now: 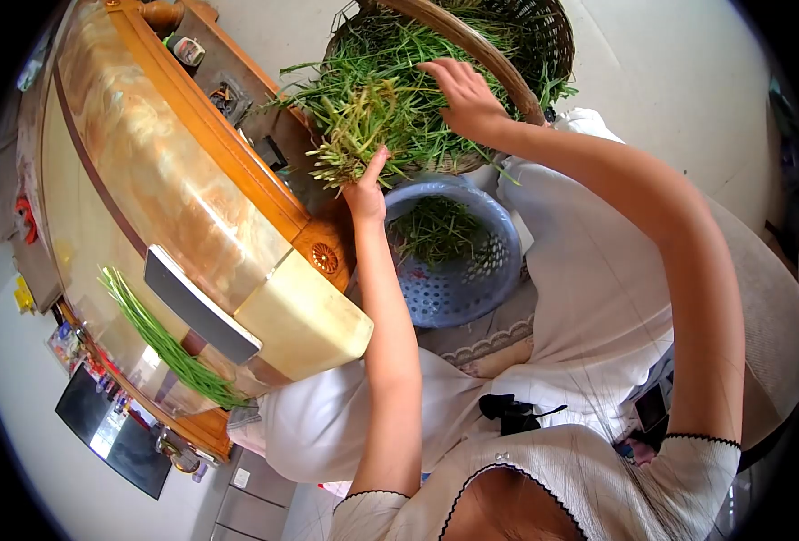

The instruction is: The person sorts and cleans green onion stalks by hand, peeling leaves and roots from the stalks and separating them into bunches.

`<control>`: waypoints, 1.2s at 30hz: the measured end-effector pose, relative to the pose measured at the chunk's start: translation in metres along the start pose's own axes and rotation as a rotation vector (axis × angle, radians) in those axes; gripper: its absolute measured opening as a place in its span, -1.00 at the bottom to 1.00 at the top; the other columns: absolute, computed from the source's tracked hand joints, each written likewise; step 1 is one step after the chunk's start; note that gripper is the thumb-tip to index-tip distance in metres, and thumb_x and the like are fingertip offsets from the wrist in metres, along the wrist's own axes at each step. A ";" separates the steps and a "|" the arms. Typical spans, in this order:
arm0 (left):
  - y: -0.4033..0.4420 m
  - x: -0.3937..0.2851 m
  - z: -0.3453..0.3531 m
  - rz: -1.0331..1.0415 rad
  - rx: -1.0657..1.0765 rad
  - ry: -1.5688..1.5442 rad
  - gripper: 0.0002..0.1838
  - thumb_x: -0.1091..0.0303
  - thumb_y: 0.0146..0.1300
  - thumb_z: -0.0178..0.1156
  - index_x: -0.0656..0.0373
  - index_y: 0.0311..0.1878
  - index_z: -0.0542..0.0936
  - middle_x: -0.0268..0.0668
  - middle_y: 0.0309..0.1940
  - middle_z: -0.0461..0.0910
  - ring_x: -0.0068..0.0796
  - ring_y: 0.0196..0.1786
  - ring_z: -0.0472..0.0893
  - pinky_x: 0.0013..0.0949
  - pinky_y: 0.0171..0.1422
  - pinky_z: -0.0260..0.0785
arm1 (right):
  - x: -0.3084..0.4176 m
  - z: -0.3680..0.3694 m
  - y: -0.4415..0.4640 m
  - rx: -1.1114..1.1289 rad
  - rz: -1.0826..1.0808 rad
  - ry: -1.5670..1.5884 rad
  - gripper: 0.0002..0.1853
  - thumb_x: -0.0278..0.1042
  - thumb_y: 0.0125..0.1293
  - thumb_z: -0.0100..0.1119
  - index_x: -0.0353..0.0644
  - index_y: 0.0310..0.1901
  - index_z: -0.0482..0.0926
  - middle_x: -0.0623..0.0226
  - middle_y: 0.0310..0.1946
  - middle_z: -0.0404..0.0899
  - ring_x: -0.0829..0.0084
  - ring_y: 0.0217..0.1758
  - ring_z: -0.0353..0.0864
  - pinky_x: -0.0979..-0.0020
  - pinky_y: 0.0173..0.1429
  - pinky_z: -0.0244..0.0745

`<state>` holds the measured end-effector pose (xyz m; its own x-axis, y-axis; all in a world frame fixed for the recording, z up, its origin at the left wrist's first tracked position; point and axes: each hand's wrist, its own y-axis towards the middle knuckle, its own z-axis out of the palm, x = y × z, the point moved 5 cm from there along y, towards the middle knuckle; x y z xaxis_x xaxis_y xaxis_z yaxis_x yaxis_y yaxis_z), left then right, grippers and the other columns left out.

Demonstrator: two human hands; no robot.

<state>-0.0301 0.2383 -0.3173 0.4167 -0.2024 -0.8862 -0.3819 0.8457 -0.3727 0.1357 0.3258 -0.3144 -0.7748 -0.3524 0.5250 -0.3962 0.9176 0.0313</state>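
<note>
closest to my camera is a pale, fine-textured top [598, 482], its neckline trimmed in scalloped black. from the left i see a flat, glossy screen [115, 433], then smooth, slender green stalks [169, 347] lying in a long bundle on the polished table [174, 171], beside a thin dark-faced slab [199, 302]. next, the left hand [366, 191] is closed round a ragged bunch of stems [354, 135], thumb pressed along it, the other fingers mostly hidden from me; the bunch sits at the near edge of a grassy heap [408, 59]. just below, a round, perforated blue-grey colander [431, 293] holds limp, dark blades [440, 230]. the right hand [473, 106] is over the heap, fingers extended and slightly bent; i can't tell whether they touch it. the heap fills a woven basket [555, 41] with a thick, curved wooden handle [472, 43].
</note>
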 end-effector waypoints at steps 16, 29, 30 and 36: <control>0.000 -0.041 0.007 0.029 -0.126 -0.205 -0.89 0.39 -0.01 0.00 0.24 -0.44 0.39 -0.36 -0.45 0.34 -0.56 -0.29 0.30 -0.49 -0.08 0.09 | -0.034 0.041 -0.005 0.415 0.532 0.491 -0.84 -0.53 -0.01 -0.15 -0.30 -0.41 0.45 0.20 -0.40 0.45 0.33 -0.34 0.46 0.38 -0.23 0.35; -0.012 -0.059 0.039 0.170 -0.159 -0.104 -0.81 0.55 -0.06 0.05 0.36 -0.30 0.41 -0.28 -0.39 0.43 -0.54 -0.34 0.42 -0.51 -0.21 0.31 | -0.030 -0.088 0.028 0.025 0.264 0.305 -0.57 -0.23 -0.19 0.17 -0.24 -0.23 0.37 0.18 -0.49 0.42 0.31 -0.38 0.43 0.37 -0.27 0.33; -0.014 -0.064 0.043 0.128 -0.168 -0.066 -0.80 0.56 -0.06 0.06 0.35 -0.30 0.41 -0.29 -0.40 0.43 -0.55 -0.35 0.43 -0.50 -0.21 0.32 | -0.039 -0.063 0.025 0.317 0.451 0.698 -0.62 -0.21 -0.20 0.14 -0.28 -0.32 0.44 0.20 -0.61 0.45 0.33 -0.51 0.46 0.39 -0.37 0.36; -0.033 -0.059 0.035 0.133 -0.219 -0.214 -0.80 0.59 -0.08 0.05 0.28 -0.31 0.38 -0.32 -0.43 0.41 -0.57 -0.39 0.39 -0.53 -0.24 0.26 | -0.016 -0.074 0.030 -0.107 0.448 0.417 -0.65 -0.16 -0.23 0.05 -0.28 -0.45 0.49 0.16 -0.72 0.41 0.34 -0.64 0.43 0.41 -0.44 0.35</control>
<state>-0.0134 0.2397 -0.2429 0.5059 0.0304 -0.8620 -0.6034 0.7266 -0.3285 0.1733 0.3726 -0.2589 -0.5878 0.1529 0.7945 -0.0090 0.9807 -0.1954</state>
